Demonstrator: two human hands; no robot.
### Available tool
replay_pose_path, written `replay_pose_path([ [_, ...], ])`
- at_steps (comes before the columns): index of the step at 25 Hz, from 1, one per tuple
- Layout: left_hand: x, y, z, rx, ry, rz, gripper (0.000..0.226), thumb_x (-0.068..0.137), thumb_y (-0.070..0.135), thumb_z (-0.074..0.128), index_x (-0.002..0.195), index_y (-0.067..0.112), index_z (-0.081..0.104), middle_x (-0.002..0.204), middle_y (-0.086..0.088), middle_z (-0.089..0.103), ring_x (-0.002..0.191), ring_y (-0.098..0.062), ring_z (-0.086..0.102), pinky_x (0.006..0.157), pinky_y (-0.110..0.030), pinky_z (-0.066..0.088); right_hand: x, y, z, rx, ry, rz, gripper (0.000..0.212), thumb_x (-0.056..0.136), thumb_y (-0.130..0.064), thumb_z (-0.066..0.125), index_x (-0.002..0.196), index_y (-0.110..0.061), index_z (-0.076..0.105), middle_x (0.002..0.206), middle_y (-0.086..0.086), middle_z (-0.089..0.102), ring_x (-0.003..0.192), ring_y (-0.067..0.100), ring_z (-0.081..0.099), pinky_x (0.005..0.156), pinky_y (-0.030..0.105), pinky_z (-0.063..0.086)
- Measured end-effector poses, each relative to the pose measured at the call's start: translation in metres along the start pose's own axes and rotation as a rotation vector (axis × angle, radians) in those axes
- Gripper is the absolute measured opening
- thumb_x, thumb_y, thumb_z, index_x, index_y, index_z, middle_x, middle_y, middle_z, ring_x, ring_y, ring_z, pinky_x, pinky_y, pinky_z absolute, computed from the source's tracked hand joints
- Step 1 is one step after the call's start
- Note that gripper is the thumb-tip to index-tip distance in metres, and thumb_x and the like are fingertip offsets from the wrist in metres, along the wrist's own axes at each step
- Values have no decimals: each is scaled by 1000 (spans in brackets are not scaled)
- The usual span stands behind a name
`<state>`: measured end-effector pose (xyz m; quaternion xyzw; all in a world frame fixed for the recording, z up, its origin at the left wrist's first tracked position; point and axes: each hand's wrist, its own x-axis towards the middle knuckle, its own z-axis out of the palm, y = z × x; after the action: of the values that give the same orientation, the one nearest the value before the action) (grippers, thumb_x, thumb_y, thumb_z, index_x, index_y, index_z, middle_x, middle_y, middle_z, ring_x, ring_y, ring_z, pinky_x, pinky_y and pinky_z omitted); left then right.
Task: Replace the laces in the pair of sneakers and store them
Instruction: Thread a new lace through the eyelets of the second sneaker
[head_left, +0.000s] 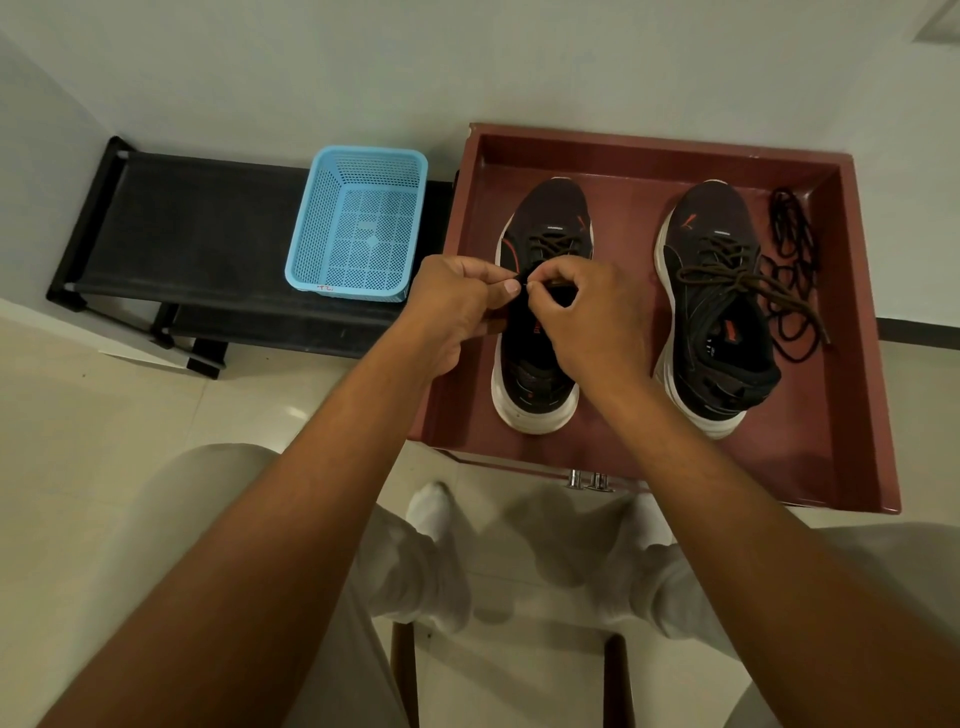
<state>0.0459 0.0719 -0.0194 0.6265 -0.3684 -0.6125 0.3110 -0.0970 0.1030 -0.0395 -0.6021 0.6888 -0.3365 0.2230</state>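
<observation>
**Clerk:** Item one, the dark mesh sneaker with white sole and brown lace (540, 312). Location?

**Keeper:** Directly beneath the fingers, standing in the shallow maroon wooden tray (857, 415). Its brown lace (553, 244) crosses the eyelets just beyond the fingertips, toward the toe.

**Clerk:** Handling?

**Keeper:** Judged light; soft upper, firm sole. The lace is thin, limp cord, likely to slip unless pinched near its tip or close to an eyelet. That is the place to take hold.

**Clerk:** Fingers?

**Keeper:** The left hand (457, 306) has thumb and forefinger closed narrowly, pinching what appears to be the lace end. The right hand (582, 312) meets it thumb to thumb, fingers curled tight over the tongue area, pinching the same cord or its neighbour; which strand cannot be told.

**Clerk:** Item two?

**Keeper:** The matching dark sneaker with brown lace tied loosely (717, 312), well to the right of the fingers, same tray.

**Clerk:** Item three?

**Keeper:** A loose black cord lace (792, 260), coiled farther right still, beside that shoe, against the tray wall. Limp, tangles easily.

**Clerk:** Item four?

**Keeper:** A light blue perforated plastic basket (358, 223), left of the fingers and slightly beyond, resting on a low black fabric rack (197, 234).

**Clerk:** Progress?

**Keeper:** Judged to be lacing or knotting at the top eyelets; storing not yet done.
</observation>
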Motion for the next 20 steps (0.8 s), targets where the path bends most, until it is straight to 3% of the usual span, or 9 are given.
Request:
replay_pose_path([
  [3, 1, 1, -1, 27, -8, 9, 13, 91, 0, 73, 104, -2, 75, 97, -16, 77, 93, -24, 77, 78, -36, 65, 1, -3, 0, -69, 27, -10, 13, 91, -36, 65, 93, -33, 77, 85, -16, 73, 85, 7, 66, 88, 43, 52],
  [7, 1, 3, -3, 88, -32, 21, 13, 96, -3, 64, 100, 2, 76, 93, -13, 77, 89, -22, 77, 73, -32, 64, -3, -8, -4, -187, 58, -17, 12, 95, -35, 66, 95, -34, 77, 88, -14, 72, 90, 8, 54, 86, 33, 33],
  [12, 2, 2, -1, 103, -5, 60, 14, 95, -7, 64, 101, -1, 75, 93, -15, 76, 88, -24, 77, 72, -33, 64, -6, -8, -5, -75, 20, 28, 13, 95, -27, 69, 99, -35, 79, 100, -16, 75, 106, 13, 56, 95, 43, 43],
  [16, 0, 2, 2, 99, -37, 102, 10, 91, -6, 70, 99, -2, 75, 86, -13, 75, 82, -23, 77, 71, -39, 65, 1, -6, -7, 11, 37, 84, 22, 85, -25, 78, 91, -43, 68, 74, -29, 68, 94, 8, 66, 93, 46, 50],
  [20, 1, 2, 4, 138, -26, 148, 7, 89, -4, 74, 95, -2, 75, 83, -12, 73, 77, -19, 75, 65, -35, 64, 4, -6, -12, 36, 14, 34, 26, 85, -21, 79, 98, -41, 69, 72, -30, 65, 103, 6, 62, 96, 46, 49],
])
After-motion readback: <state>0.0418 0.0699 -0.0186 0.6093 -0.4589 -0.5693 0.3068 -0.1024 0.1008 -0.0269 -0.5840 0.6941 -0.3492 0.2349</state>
